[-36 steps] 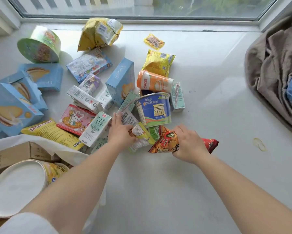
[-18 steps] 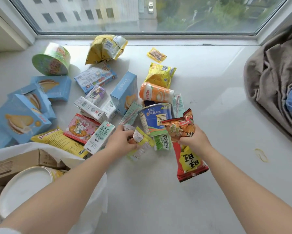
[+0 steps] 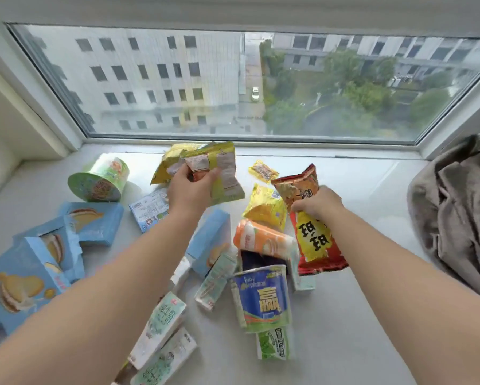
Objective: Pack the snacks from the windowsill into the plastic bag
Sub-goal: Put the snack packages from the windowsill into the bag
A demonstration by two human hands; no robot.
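Held: my left hand (image 3: 190,187) grips a green packet (image 3: 222,173); my right hand (image 3: 317,204) grips a red packet (image 3: 315,240), long axis hanging down. Remaining snacks: windowsill (image 3: 372,195), below both hands. Plastic bag: out of view.

One head view, looking forward and down from close above the windowsill (image 3: 372,190), facing the window (image 3: 247,84) straight ahead beyond it.
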